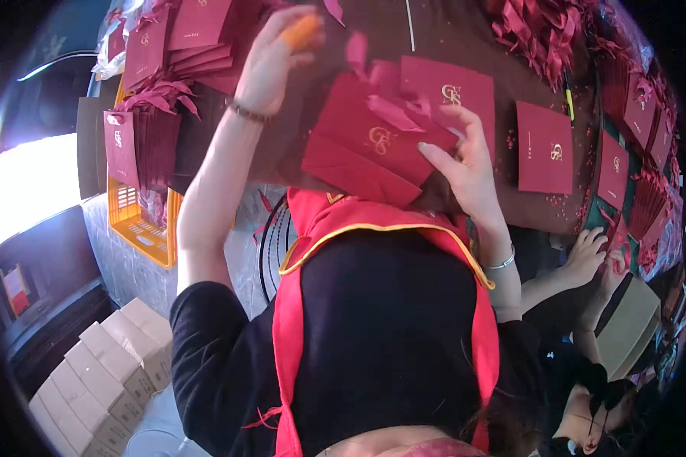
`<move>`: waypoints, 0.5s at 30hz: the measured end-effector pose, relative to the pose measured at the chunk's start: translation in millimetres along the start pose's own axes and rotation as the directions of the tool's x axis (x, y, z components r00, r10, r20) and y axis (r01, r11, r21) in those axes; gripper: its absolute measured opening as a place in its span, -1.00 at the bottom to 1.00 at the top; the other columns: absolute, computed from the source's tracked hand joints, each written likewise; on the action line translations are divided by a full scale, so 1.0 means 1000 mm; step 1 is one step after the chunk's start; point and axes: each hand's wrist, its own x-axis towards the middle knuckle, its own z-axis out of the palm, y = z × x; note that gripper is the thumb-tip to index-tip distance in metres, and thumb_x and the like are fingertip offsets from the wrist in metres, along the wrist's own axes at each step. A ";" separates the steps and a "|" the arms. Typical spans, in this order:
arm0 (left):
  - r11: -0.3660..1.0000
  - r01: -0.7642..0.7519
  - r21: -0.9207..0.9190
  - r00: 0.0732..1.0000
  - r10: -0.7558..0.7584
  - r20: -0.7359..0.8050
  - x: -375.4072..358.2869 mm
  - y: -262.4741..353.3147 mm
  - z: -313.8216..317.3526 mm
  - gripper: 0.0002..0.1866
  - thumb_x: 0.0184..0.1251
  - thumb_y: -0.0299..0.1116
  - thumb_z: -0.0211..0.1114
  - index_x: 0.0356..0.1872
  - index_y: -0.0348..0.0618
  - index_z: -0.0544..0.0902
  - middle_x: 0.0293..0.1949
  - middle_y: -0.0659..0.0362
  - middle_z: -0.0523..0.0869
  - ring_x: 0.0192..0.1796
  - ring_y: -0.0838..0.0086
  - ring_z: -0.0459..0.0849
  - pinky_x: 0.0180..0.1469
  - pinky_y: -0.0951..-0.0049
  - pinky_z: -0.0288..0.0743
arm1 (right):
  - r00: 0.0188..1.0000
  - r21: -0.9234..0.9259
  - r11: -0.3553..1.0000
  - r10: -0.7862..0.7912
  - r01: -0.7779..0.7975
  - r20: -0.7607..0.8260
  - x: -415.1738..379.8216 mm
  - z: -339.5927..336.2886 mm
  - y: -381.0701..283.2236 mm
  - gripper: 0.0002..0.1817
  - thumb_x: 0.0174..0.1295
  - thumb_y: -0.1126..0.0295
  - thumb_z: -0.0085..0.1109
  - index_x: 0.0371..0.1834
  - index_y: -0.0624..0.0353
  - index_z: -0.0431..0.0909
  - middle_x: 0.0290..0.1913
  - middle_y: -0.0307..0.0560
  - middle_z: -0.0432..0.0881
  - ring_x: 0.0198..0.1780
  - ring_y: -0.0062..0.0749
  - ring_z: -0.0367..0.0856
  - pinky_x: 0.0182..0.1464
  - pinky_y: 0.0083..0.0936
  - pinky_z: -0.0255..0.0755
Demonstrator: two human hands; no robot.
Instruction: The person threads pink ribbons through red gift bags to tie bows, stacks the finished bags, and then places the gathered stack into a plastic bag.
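Note:
A dark red paper gift bag with a gold monogram lies flat and slanted on the table in front of me. A loose pink-red ribbon trails across its upper part. My right hand grips the bag's right side, thumb on its face and fingers curled beyond the edge. Raised beyond the bag's upper left, my left hand is closed on a small orange object, too blurred to name. Another red bag lies partly under the first one.
Stacked red bags stand at left above a yellow crate. One single bag lies at right, below a ribbon heap and a yellow pen-like item. A co-worker's hands work at far right. Cardboard boxes line the floor.

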 end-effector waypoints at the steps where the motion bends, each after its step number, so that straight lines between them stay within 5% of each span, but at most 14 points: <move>1: 0.996 0.063 -0.062 0.998 -0.062 0.025 -0.006 -0.007 -0.004 -0.63 0.42 -0.24 -0.01 0.20 -0.06 0.38 0.02 0.23 0.56 0.07 0.54 0.51 -0.03 0.52 0.38 | 0.999 0.089 0.996 0.033 -0.032 -0.015 0.001 -0.002 0.002 -0.46 0.14 0.61 0.17 0.17 0.20 0.18 0.04 -0.08 0.42 0.08 -0.49 0.43 0.10 -0.56 0.34; 3: 0.988 0.153 -0.015 0.964 -0.146 0.222 -0.029 -0.014 -0.007 -0.62 0.43 -0.21 -0.01 0.18 -0.10 0.39 0.04 0.22 0.54 0.05 0.54 0.51 0.01 0.53 0.38 | 0.996 0.193 0.980 0.058 -0.043 -0.074 0.003 -0.001 -0.004 -0.51 0.13 0.58 0.21 0.11 0.23 0.25 0.02 -0.10 0.43 0.08 -0.51 0.41 0.12 -0.56 0.32; 4: 0.957 -0.184 0.225 0.931 0.096 0.353 -0.038 -0.017 -0.001 -0.64 0.41 -0.25 0.05 0.14 -0.17 0.42 0.02 0.21 0.55 0.02 0.55 0.52 0.05 0.54 0.39 | 0.997 0.197 0.980 0.041 -0.028 -0.065 0.005 -0.001 -0.004 -0.51 0.13 0.58 0.21 0.11 0.23 0.25 0.02 -0.10 0.43 0.08 -0.51 0.41 0.12 -0.56 0.32; 5: 0.973 0.231 -0.008 0.917 -0.215 0.336 -0.050 -0.019 0.007 -0.69 0.34 -0.41 0.16 0.05 -0.29 0.46 -0.07 0.22 0.58 -0.04 0.58 0.53 0.03 0.56 0.42 | 0.998 0.049 0.999 -0.016 0.019 -0.058 0.007 -0.004 0.000 -0.55 0.11 0.56 0.24 0.06 0.24 0.29 0.00 -0.11 0.45 0.06 -0.52 0.43 0.11 -0.56 0.33; 6: 0.984 0.179 0.002 0.905 -0.166 0.391 -0.055 -0.025 0.010 -0.69 0.30 -0.46 0.20 0.04 -0.30 0.46 -0.08 0.26 0.58 -0.04 0.62 0.50 0.01 0.57 0.42 | 0.996 -0.099 0.993 -0.073 0.068 -0.044 0.009 -0.007 0.002 -0.58 0.10 0.54 0.26 0.01 0.24 0.33 -0.03 -0.13 0.47 0.03 -0.52 0.44 0.09 -0.57 0.33; 8: 0.974 0.155 0.162 0.919 -0.202 0.338 -0.061 -0.017 0.016 -0.75 0.33 -0.47 0.16 -0.02 -0.34 0.49 -0.18 0.27 0.60 -0.11 0.68 0.48 -0.06 0.60 0.41 | 0.999 -0.024 0.999 -0.030 0.029 -0.021 0.013 -0.008 0.005 -0.62 0.06 0.51 0.31 -0.09 0.23 0.37 -0.09 -0.17 0.49 -0.01 -0.54 0.45 0.07 -0.59 0.34; 13: 0.979 0.205 -0.015 0.920 -0.188 0.343 -0.061 -0.004 0.022 -0.72 0.34 -0.50 0.13 0.05 -0.33 0.49 -0.14 0.26 0.61 -0.09 0.67 0.47 -0.03 0.61 0.39 | 0.997 0.085 0.996 0.020 -0.014 -0.068 0.012 -0.004 -0.005 -0.62 0.03 0.50 0.32 -0.11 0.21 0.37 -0.14 -0.17 0.51 -0.08 -0.57 0.48 0.03 -0.59 0.36; 15: 0.980 0.188 0.066 0.922 -0.199 0.333 -0.058 -0.005 0.020 -0.71 0.34 -0.51 0.11 0.06 -0.33 0.49 -0.12 0.26 0.61 -0.06 0.65 0.48 0.01 0.60 0.38 | 0.996 0.070 0.996 -0.058 0.063 -0.064 0.012 0.000 -0.010 -0.66 0.06 0.52 0.29 -0.13 0.20 0.37 -0.16 -0.17 0.52 -0.11 -0.59 0.49 -0.01 -0.62 0.38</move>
